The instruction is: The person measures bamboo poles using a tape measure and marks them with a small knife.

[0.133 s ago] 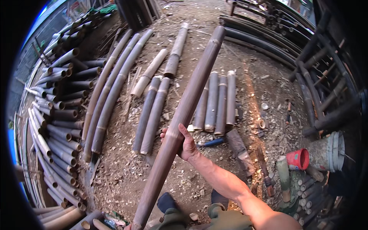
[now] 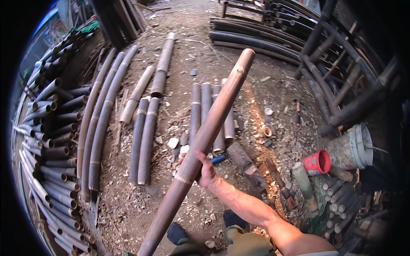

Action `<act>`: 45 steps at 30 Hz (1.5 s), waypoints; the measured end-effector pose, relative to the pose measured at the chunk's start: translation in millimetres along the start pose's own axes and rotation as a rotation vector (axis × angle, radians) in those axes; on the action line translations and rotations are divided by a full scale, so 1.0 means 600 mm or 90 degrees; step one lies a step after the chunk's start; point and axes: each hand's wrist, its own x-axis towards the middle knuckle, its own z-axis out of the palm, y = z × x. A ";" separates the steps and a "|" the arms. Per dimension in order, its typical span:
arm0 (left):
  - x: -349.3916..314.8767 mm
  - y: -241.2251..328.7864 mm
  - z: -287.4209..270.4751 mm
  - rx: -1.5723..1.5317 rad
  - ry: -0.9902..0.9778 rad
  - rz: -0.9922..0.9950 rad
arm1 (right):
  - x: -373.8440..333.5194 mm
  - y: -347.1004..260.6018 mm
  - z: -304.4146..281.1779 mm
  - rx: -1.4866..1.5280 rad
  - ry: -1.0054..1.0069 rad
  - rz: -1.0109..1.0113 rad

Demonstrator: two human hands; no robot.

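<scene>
A long brown bamboo pole (image 2: 209,132) slants across the middle of the view, its top end far and to the right, its lower end running out past the bottom edge. My right hand (image 2: 206,170) is wrapped round it just above a pale node ring, thumb on the near side and fingertips showing at the left. My left hand is out of view. Behind the pole, several short bamboo pieces (image 2: 195,109) lie side by side on the ground, partly hidden by it. A blue-handled tool (image 2: 218,159) lies close beyond my right hand.
Two dark bamboo pieces (image 2: 147,143) and three longer poles (image 2: 104,115) lie to the left, before a big bamboo stack (image 2: 60,162). At right are a split log (image 2: 247,166), a red bucket (image 2: 317,162), a grey bucket (image 2: 352,147) and a wooden rack (image 2: 337,85). Chips litter the ground.
The pole's upper end is lower in view and my grip lies farther above the node ring. The surroundings have shifted left in view. My left fingers have left the bottom edge of the view.
</scene>
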 end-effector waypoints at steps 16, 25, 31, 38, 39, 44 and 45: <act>0.206 0.486 -0.219 -0.104 0.020 0.383 | -0.278 0.049 -0.159 -0.396 0.015 0.125; 0.235 0.386 -0.146 0.095 0.270 0.353 | -0.439 -0.164 -0.292 -1.227 0.659 -0.218; 0.268 0.406 -0.157 -0.066 0.014 0.424 | -0.630 -0.130 -0.314 -1.292 0.673 0.139; 0.254 0.511 -0.174 -0.143 0.062 0.428 | -0.741 -0.090 -0.378 -1.301 0.551 0.056; 0.253 0.533 -0.174 -0.145 0.054 0.418 | -0.739 -0.090 -0.369 -1.295 0.558 0.077; 0.282 0.589 -0.170 -0.079 -0.048 0.449 | -0.813 -0.103 -0.348 -1.217 0.741 -0.050; 0.279 0.579 -0.174 -0.093 -0.079 0.449 | -0.838 -0.095 -0.342 -1.220 0.756 -0.038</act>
